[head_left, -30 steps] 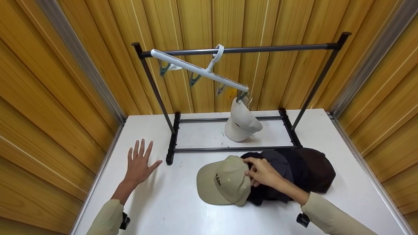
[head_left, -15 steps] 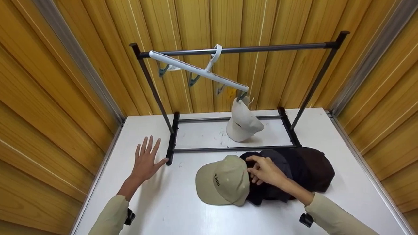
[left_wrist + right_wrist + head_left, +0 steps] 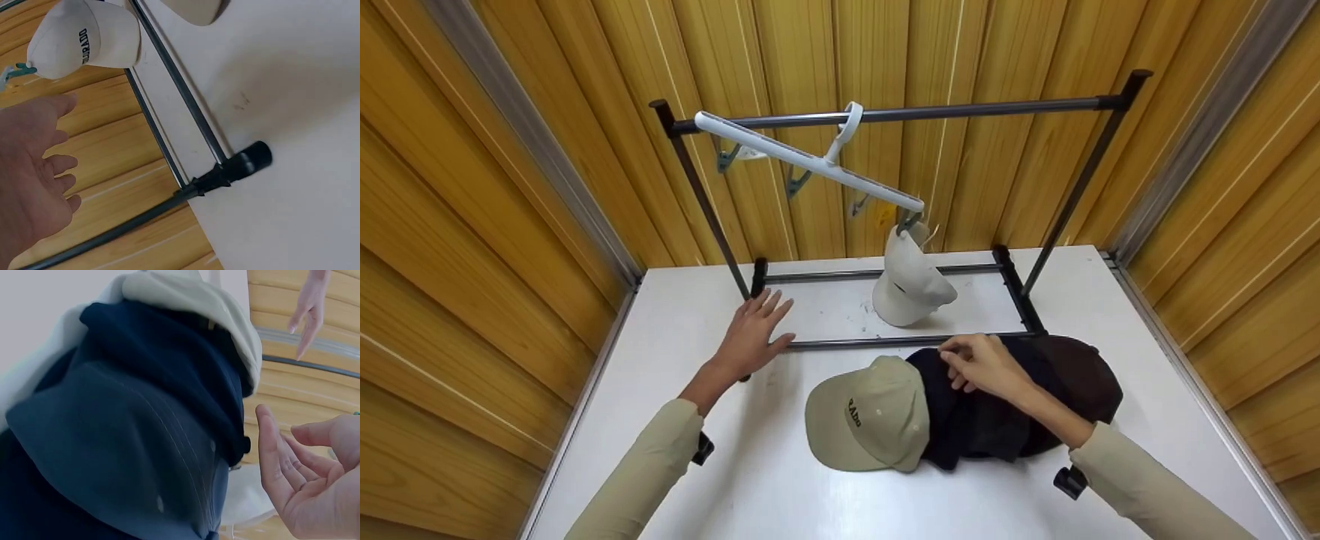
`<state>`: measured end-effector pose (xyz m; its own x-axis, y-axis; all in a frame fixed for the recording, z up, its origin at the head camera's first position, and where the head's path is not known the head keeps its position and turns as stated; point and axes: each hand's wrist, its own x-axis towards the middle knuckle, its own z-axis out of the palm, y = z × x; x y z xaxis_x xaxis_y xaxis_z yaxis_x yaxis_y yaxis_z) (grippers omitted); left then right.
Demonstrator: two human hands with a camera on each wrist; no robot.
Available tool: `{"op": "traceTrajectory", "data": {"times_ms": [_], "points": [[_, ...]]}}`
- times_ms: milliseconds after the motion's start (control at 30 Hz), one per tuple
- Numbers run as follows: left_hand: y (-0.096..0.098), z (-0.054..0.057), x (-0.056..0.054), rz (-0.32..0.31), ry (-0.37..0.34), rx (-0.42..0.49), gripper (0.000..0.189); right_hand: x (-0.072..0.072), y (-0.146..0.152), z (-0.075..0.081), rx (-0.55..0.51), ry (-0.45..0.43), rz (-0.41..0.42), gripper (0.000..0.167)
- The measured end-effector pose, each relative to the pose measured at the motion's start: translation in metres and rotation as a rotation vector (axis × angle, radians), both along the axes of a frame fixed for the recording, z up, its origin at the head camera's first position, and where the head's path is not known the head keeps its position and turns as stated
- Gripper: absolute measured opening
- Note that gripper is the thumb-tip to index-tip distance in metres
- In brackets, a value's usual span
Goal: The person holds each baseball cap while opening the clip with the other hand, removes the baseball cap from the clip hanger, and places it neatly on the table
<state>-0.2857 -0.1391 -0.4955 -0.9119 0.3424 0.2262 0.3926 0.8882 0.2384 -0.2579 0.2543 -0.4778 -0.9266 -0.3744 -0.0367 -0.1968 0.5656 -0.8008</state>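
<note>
A row of nested caps lies on the white table, led by a khaki cap (image 3: 874, 416) with dark lettering. Behind it sit a dark navy cap (image 3: 936, 405) and other dark caps, ending in a dark brown one (image 3: 1080, 367). My right hand (image 3: 986, 365) hovers above the dark caps with loosely bent fingers, holding nothing. My left hand (image 3: 750, 337), fingers spread, is in the air by the rack's left foot. From a white clip hanger (image 3: 810, 160) a white cap (image 3: 915, 274) hangs by one clip; its lettering shows on the white cap (image 3: 73, 39) in the left wrist view.
A dark metal rack (image 3: 960, 112) stands at the back of the table and carries the hanger on its top bar. Other green-grey clips (image 3: 796, 182) dangle from the hanger with nothing in them. Wood-patterned walls (image 3: 472, 225) enclose the table on three sides.
My right hand has let go of the khaki cap's rear edge and moved up and right over the dark caps. My left hand has moved right and toward the rack.
</note>
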Motion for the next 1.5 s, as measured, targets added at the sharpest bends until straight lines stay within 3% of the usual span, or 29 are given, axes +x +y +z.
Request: {"op": "traceTrajectory", "data": {"times_ms": [200, 300, 467, 667, 933, 1167, 1400, 1500], "points": [[0.056, 0.026, -0.029, -0.089, 0.011, -0.030, 0.050, -0.023, 0.002, 0.007, 0.020, 0.065, -0.042, 0.017], [0.082, 0.038, -0.046, -0.113, -0.029, 0.022, 0.040, -0.034, 0.000, 0.008, 0.073, 0.159, -0.080, 0.015], [0.120, 0.051, -0.079, -0.128, -0.196, 0.236, 0.031, -0.051, -0.005, 0.006, 0.147, 0.344, -0.151, 0.012], [0.154, 0.063, -0.114, -0.173, -0.304, 0.484, 0.041, -0.078, -0.011, 0.004, 0.098, 0.427, -0.233, 0.022], [0.166, 0.074, -0.133, -0.102, -0.400, 0.523, 0.054, -0.109, -0.022, -0.008, -0.044, 0.412, -0.261, 0.041], [0.174, 0.072, -0.153, -0.208, -0.453, 0.776, 0.049, -0.130, -0.034, -0.009, -0.137, 0.368, -0.259, 0.037], [0.181, 0.062, -0.168, -0.155, -0.457, 0.949, 0.038, -0.139, -0.053, -0.006, -0.140, 0.374, -0.259, 0.026], [0.182, 0.059, -0.173, -0.185, -0.443, 1.018, 0.036, -0.143, -0.060, -0.003, -0.163, 0.370, -0.256, 0.026]]}}
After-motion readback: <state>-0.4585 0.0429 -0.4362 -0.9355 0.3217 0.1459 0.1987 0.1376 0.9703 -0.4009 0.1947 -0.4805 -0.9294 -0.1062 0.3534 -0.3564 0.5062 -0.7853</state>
